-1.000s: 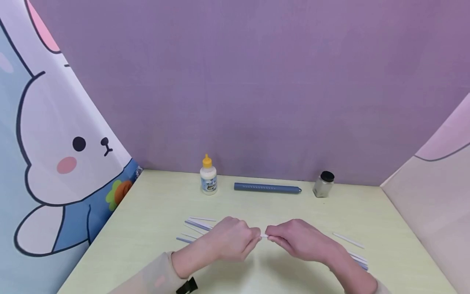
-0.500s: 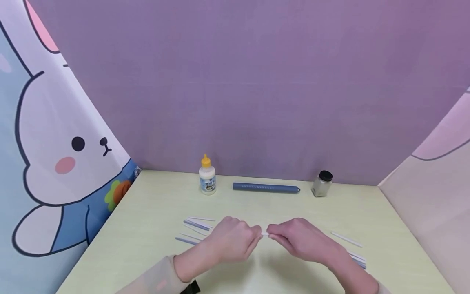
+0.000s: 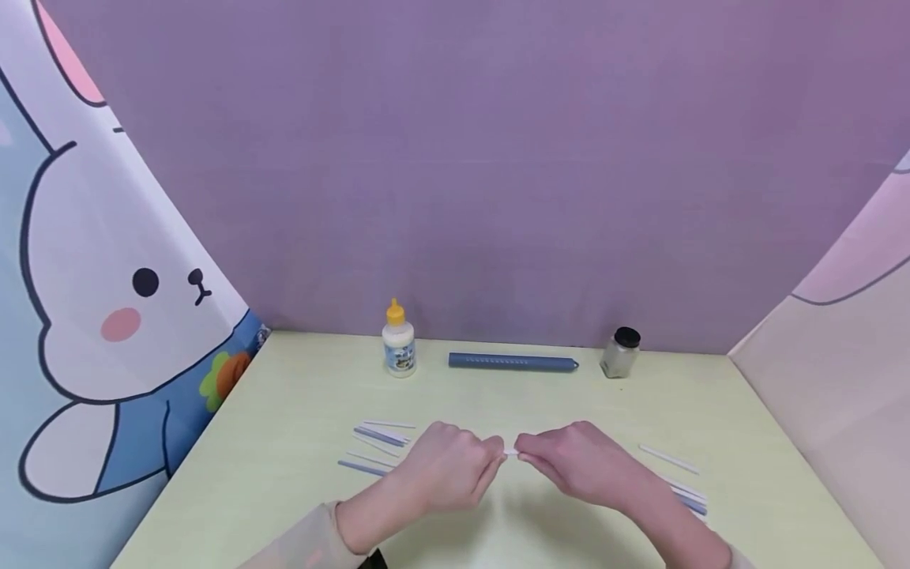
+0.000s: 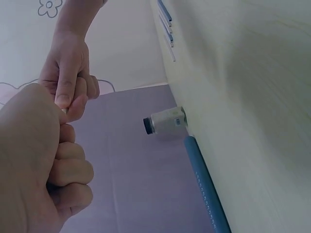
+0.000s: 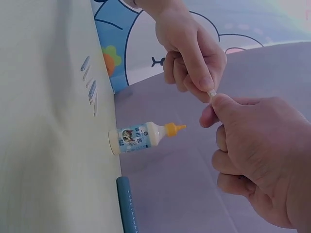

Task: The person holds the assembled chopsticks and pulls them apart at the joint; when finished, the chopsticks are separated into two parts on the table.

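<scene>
A short length of thin white stick (image 3: 510,452) shows between both hands, above the table. My left hand (image 3: 455,466) pinches one end of it between thumb and curled forefinger. The other end is pinched by my right hand (image 3: 579,465) in the same way. In the right wrist view only a small pale bit of the white stick (image 5: 212,92) shows between the thumb tips; the fingers hide the rest. Beyond my left forearm lie several loose thin white and grey-blue sticks (image 3: 380,435). More such sticks (image 3: 670,459) lie by my right forearm, partly covered by it.
At the back of the pale table (image 3: 298,411) stands a white glue bottle (image 3: 400,348) with a yellow nozzle. A long dark-blue bar (image 3: 512,362) lies to its right, then a small clear jar (image 3: 620,357) with a black lid. A purple backdrop (image 3: 498,197) rises behind.
The head view has shifted slightly, so the table things sit a little further left. Both hands keep their pinch on the white stick, with hardly any movement.
</scene>
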`<state>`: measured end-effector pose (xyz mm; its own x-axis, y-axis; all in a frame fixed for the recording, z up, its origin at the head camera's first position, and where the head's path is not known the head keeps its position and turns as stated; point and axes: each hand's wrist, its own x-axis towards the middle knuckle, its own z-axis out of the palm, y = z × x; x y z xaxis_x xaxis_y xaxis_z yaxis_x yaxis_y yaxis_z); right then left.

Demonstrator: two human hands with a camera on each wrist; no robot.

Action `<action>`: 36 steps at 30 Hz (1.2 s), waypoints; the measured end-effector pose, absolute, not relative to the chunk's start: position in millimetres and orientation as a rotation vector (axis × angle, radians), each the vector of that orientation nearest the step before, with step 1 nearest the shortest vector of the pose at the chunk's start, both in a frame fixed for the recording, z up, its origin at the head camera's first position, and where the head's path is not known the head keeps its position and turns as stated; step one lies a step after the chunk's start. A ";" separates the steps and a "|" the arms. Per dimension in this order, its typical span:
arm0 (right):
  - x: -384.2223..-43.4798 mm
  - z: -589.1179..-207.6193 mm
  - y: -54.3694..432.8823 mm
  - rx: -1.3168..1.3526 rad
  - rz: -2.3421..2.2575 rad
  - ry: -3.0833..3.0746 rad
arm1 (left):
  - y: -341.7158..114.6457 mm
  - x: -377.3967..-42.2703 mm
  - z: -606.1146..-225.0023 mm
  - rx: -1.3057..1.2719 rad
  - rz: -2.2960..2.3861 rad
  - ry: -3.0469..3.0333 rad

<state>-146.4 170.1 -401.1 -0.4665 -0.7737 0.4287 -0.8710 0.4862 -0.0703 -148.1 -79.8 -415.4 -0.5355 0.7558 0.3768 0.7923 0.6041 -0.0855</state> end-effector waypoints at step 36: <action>-142.5 -397.9 158.6 1.371 0.480 -2.800 | -86.2 -153.9 -421.5 -1.312 -0.157 -2.562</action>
